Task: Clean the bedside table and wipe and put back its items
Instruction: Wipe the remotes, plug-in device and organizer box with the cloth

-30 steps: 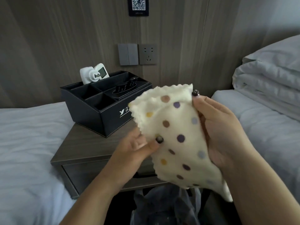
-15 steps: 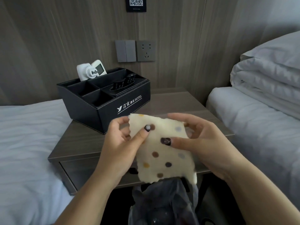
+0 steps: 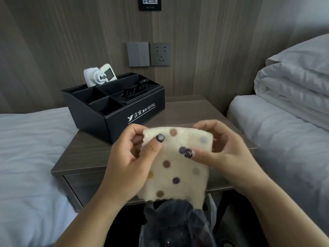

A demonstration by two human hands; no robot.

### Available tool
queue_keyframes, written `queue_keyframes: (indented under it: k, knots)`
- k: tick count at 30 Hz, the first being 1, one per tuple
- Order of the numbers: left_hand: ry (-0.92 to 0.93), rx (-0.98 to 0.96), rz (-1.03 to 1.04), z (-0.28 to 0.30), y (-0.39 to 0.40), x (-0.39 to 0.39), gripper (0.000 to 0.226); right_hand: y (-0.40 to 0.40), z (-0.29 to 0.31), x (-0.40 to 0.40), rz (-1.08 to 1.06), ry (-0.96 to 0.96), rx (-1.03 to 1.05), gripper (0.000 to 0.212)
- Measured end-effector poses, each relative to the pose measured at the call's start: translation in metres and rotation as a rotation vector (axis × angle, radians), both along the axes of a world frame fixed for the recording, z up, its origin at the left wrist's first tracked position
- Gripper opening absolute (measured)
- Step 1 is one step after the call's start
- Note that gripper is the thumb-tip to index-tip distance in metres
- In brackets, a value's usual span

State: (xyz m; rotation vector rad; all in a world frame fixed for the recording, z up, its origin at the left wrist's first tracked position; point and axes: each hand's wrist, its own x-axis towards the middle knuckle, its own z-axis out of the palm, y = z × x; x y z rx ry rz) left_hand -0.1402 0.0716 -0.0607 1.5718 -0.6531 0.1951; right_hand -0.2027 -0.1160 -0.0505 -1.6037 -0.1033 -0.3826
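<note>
White bed [image 3: 26, 157] fills left of frame. Black leather hotel organiser box [image 3: 114, 107] sits left-centre on the grey wooden bedside worktop [image 3: 192, 111], white remote [image 3: 100, 74] tucked in its back slot. Lower centre: left hand [image 3: 130, 163] and right hand [image 3: 222, 148] both pinch the cream polka-dot cloth [image 3: 178, 166] by its folded top edge, apparently readying a wiping pad. Nothing looks wiped yet. Folded white duvet [image 3: 293, 82] right.
</note>
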Motion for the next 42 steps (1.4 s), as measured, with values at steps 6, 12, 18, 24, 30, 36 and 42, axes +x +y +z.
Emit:
queue_keyframes:
  k: [6,12,18,24,30,36,42]
  knots:
    - [-0.098,0.023,0.242,-0.004,-0.008,-0.004,0.016,0.039,-0.021,0.011,-0.044,0.252,0.537,0.058]
    - [-0.172,0.110,0.345,0.020,-0.005,0.014,0.015,0.059,-0.018,0.016,0.213,0.353,0.640,0.034]
    - [-0.191,0.396,0.474,0.077,-0.006,0.110,0.011,0.023,-0.005,0.031,-0.061,0.243,0.717,0.023]
    - [-0.176,1.130,0.468,0.087,-0.017,0.200,0.047,0.012,-0.013,0.043,-0.092,0.291,0.610,0.026]
    - [-0.244,1.228,0.551,0.077,-0.010,0.221,0.025,0.008,-0.017,0.054,-0.156,0.290,0.626,0.025]
    - [-0.242,0.639,0.654,0.101,0.006,0.174,0.016,0.007,-0.019,0.060,-0.227,0.267,0.593,0.019]
    - [-0.311,0.070,0.702,0.070,0.017,0.072,0.012,0.024,-0.019,0.062,-0.221,0.201,0.412,0.023]
